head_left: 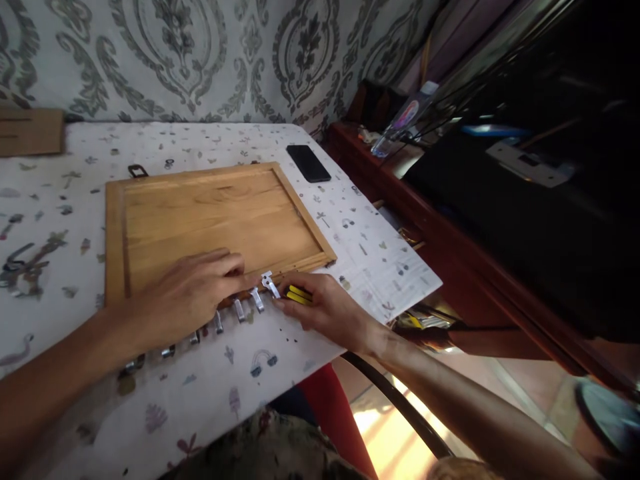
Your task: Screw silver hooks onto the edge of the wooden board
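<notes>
A framed wooden panel (210,213) lies on the table, with a row of silver metal hooks (239,310) along its near edge. My left hand (200,287) rests on the panel, index finger stretched toward the hook at the right end of the row, thumb side low over the edge. Its fingers hold nothing that I can see. At that same end hook (270,285), my right hand (325,307) is closed around a tool with a yellow and black handle (299,295). The fingers hide the tool's working end, so its kind cannot be made out.
A black phone (309,163) lies beyond the panel's right corner. Cardboard (30,132) sits at the far left of the patterned tablecloth (65,267). To the right stands a dark red wooden cabinet (440,267) with a plastic bottle (403,120). A patterned wall backs the table.
</notes>
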`<action>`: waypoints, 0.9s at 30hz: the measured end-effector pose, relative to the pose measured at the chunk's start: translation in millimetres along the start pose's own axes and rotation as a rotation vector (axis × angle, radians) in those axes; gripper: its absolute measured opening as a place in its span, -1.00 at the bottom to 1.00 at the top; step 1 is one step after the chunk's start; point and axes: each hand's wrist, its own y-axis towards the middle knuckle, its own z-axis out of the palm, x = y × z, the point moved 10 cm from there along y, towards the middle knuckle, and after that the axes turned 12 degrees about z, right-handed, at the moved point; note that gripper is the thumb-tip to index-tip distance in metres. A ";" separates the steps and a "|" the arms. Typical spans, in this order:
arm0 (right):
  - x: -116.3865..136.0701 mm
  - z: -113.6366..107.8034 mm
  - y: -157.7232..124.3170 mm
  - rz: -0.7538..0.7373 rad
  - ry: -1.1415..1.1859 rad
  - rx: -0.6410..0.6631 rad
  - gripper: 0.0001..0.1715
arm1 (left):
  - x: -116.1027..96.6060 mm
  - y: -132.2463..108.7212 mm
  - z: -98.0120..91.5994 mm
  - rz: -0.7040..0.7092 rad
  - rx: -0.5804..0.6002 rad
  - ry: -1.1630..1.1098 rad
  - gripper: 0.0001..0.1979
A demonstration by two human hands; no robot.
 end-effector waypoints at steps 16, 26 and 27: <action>-14.4 3.4 -0.2 0.080 0.173 0.021 -0.71 | -1.3 3.1 1.0 -0.022 0.027 0.034 -0.58; -12.1 5.3 0.4 0.055 0.184 0.036 -0.63 | -7.4 6.2 -0.4 0.026 0.014 0.081 -0.61; -12.1 5.9 0.4 0.056 0.184 0.039 -0.63 | -8.0 6.0 -0.1 0.031 0.017 0.086 -0.63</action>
